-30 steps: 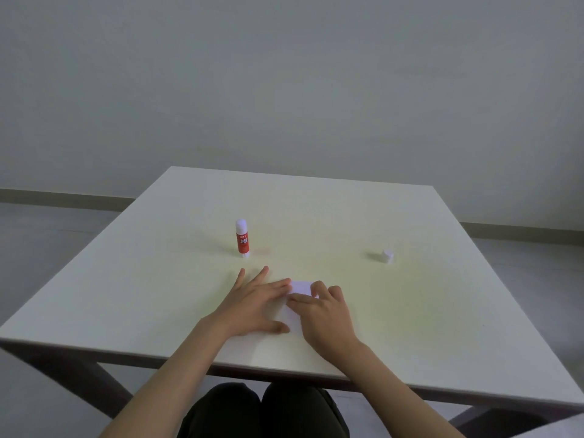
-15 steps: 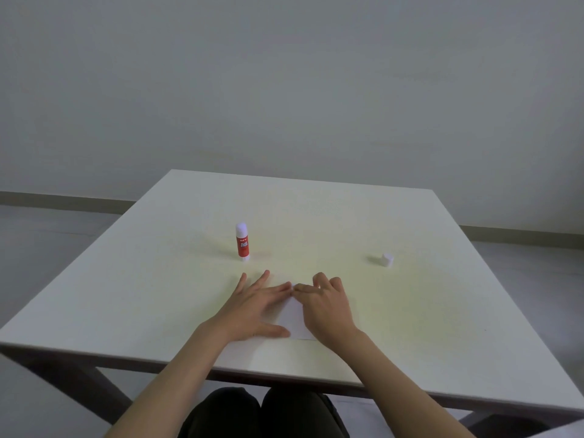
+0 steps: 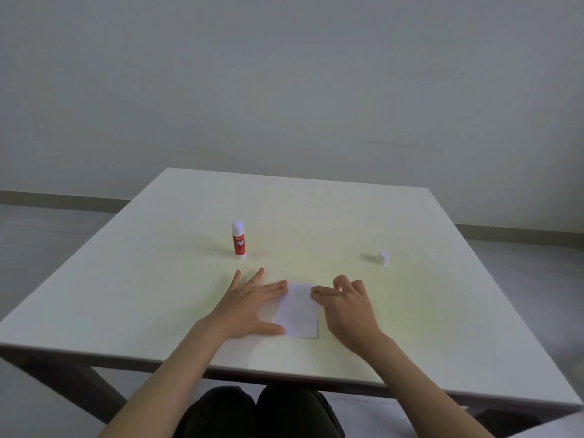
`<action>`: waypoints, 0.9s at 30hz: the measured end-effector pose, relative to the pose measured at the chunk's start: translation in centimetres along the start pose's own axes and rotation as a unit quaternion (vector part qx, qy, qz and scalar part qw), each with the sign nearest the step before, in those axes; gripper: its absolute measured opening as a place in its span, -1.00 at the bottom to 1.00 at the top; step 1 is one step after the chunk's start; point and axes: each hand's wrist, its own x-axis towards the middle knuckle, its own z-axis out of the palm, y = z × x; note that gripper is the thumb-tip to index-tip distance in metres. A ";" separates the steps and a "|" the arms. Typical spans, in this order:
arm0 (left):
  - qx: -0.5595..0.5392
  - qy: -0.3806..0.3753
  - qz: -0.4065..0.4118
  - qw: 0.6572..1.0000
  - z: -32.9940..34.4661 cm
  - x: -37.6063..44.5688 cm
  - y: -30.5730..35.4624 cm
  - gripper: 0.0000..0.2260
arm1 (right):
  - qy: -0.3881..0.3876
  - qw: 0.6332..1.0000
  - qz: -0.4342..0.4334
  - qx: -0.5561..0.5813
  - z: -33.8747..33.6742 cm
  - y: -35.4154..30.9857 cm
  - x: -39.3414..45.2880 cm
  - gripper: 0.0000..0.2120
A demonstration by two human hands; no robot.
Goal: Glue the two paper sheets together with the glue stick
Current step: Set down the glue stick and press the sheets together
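Note:
A small white paper sheet (image 3: 298, 309) lies flat on the white table (image 3: 316, 216), near the front edge; whether a second sheet lies under it I cannot tell. My left hand (image 3: 249, 306) rests flat with fingers spread, its fingertips and thumb on the paper's left edge. My right hand (image 3: 346, 306) is beside the paper's right edge, its forefinger touching the top right corner, the other fingers curled. A red and white glue stick (image 3: 238, 240) stands upright behind my left hand, uncapped. Its white cap (image 3: 383, 257) sits to the far right.
The table's front edge runs just below my wrists. My dark-clothed knees (image 3: 256, 412) show under it. A plain wall and a grey floor lie beyond the table.
My right hand has slid off the paper to its right side, uncovering most of the sheet. My left hand has stayed on the left edge.

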 end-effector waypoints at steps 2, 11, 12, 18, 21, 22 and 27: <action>-0.001 0.000 -0.002 1.000 0.0 0.0 0.0 -0.21 | 0.001 1.000 -0.010 0.001 -0.1 -0.1 -0.6 -0.60; 0.009 -0.001 0.000 1.000 0.0 -0.1 0.1 -0.21 | 0.001 0.998 -0.056 0.013 -1.4 -1.8 -3.6 -0.65; 0.008 -0.001 0.001 1.000 0.0 -0.1 0.0 -0.21 | 0.000 0.998 -0.060 0.016 -1.5 -1.9 -3.9 -0.66; 0.008 0.004 0.004 1.000 0.2 0.0 -0.2 -0.20 | -0.005 0.996 -0.083 0.030 -1.9 -2.4 -4.7 -0.67; 0.003 0.005 0.006 1.000 0.3 0.0 -0.2 -0.21 | -0.013 0.996 -0.079 0.038 -1.9 -2.4 -4.3 -0.65; 0.000 0.007 0.006 1.000 0.3 0.0 -0.2 -0.22 | -0.016 0.996 -0.077 0.040 -1.9 -2.4 -4.2 -0.65; 0.000 0.015 0.004 1.000 0.3 -0.2 0.1 -0.27 | -0.028 0.995 -0.089 0.038 -1.6 -3.2 -3.2 -0.63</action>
